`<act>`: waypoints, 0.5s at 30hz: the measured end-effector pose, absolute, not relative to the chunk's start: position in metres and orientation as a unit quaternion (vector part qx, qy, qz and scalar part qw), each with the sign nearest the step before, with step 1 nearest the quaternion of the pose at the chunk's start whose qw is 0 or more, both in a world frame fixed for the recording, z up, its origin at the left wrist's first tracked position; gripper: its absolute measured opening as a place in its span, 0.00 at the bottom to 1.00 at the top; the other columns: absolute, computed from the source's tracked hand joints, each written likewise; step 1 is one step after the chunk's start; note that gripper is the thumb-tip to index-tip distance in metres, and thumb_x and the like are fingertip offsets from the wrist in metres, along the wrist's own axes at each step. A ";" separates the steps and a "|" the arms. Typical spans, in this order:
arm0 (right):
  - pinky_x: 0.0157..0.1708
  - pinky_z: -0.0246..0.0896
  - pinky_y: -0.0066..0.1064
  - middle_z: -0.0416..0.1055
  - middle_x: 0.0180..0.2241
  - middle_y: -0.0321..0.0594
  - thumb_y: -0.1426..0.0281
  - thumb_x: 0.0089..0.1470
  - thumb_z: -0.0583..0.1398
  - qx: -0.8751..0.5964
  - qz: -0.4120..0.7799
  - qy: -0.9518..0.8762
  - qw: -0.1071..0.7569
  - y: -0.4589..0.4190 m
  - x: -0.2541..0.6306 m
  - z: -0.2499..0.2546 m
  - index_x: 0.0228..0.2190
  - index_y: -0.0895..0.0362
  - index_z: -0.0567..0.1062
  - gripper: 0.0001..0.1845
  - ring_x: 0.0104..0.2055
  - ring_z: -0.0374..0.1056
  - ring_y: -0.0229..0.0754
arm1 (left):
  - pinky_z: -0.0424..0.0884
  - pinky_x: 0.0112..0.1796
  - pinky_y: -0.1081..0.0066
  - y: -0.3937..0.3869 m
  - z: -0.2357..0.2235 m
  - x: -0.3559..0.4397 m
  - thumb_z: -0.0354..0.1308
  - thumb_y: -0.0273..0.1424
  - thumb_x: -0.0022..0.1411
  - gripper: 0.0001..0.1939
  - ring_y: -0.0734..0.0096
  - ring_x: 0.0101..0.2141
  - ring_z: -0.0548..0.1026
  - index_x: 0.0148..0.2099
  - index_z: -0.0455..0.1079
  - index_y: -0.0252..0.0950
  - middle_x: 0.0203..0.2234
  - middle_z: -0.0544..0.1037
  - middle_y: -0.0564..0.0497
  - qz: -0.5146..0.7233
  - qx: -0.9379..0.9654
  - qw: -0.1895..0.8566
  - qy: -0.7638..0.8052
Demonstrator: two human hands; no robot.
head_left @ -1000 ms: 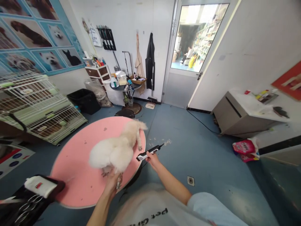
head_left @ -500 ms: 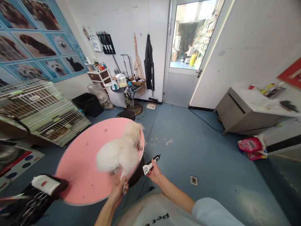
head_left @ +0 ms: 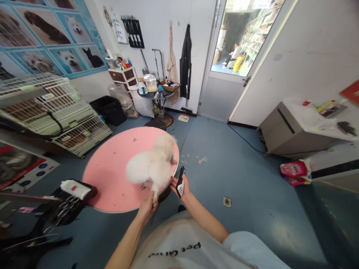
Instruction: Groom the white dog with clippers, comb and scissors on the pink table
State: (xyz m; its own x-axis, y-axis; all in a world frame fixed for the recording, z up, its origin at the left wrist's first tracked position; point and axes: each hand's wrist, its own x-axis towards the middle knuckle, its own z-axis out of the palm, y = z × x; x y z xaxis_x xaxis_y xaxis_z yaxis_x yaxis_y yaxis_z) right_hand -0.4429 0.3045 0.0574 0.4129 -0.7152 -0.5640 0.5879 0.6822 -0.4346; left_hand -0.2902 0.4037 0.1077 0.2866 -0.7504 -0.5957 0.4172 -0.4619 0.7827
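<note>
A fluffy white dog (head_left: 140,166) is on the round pink table (head_left: 105,175), near its right edge, with its head end toward the far side. My left hand (head_left: 147,207) is closed around one of the dog's legs (head_left: 156,189) at the near edge; the paw is partly hidden by my fingers. In my right hand (head_left: 185,188) lies a black and white hair clipper (head_left: 181,183), its dark cord end pointing away from me. The fingertips of that hand reach out beside the dog's flank, and I cannot tell whether they touch it.
At the table's left edge a black holder carries a white bottle (head_left: 75,189) and several scissors (head_left: 66,209). Wire cages (head_left: 81,130) and a black bin (head_left: 108,110) stand at the left. Hair clippings (head_left: 202,160) lie on the blue floor. A cabinet (head_left: 291,127) stands at the right.
The clipper has turned in my right hand, its white end now toward me, and that hand has come closer to the dog. My left hand keeps the leg. The view has shifted.
</note>
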 end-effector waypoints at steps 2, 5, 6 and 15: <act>0.23 0.66 0.29 0.72 0.19 0.39 0.51 0.52 0.57 -0.122 -0.374 0.369 0.842 0.291 -0.425 0.074 0.22 0.56 0.69 0.21 0.23 0.69 0.39 | 0.43 0.16 0.80 0.405 0.100 -0.286 0.56 0.47 0.51 0.20 0.82 0.14 0.57 0.35 0.61 0.36 0.17 0.64 0.57 -0.594 0.627 0.488 -0.126; 0.24 0.67 0.30 0.69 0.16 0.35 0.53 0.51 0.59 -0.176 -0.337 0.372 0.846 0.277 -0.396 0.092 0.24 0.56 0.70 0.18 0.21 0.68 0.40 | 0.45 0.15 0.79 0.406 0.085 -0.279 0.58 0.43 0.49 0.17 0.80 0.15 0.59 0.33 0.61 0.35 0.17 0.66 0.54 -0.606 0.622 0.484 -0.114; 0.26 0.68 0.31 0.70 0.17 0.35 0.55 0.50 0.60 -0.191 -0.329 0.368 0.848 0.276 -0.388 0.096 0.25 0.56 0.70 0.17 0.23 0.69 0.41 | 0.46 0.15 0.79 0.406 0.082 -0.276 0.59 0.42 0.48 0.16 0.80 0.15 0.60 0.32 0.62 0.34 0.17 0.66 0.53 -0.608 0.617 0.487 -0.113; 0.35 0.68 0.37 0.76 0.28 0.45 0.56 0.49 0.60 -0.274 -0.158 0.312 0.896 0.333 -0.424 0.088 0.24 0.58 0.68 0.18 0.34 0.72 0.44 | 0.66 0.23 0.78 0.416 0.080 -0.273 0.59 0.31 0.52 0.11 0.74 0.25 0.73 0.37 0.67 0.31 0.25 0.74 0.49 -0.640 0.581 0.490 -0.113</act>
State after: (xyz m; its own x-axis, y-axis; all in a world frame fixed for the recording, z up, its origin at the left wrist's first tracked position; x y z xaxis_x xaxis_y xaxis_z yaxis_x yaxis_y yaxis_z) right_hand -0.4241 0.3326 0.0884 0.7554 -0.4546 -0.4720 0.1131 0.7999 -0.5894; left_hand -0.2727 0.4164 0.0796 0.1549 -0.7580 -0.6336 0.4960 -0.4950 0.7134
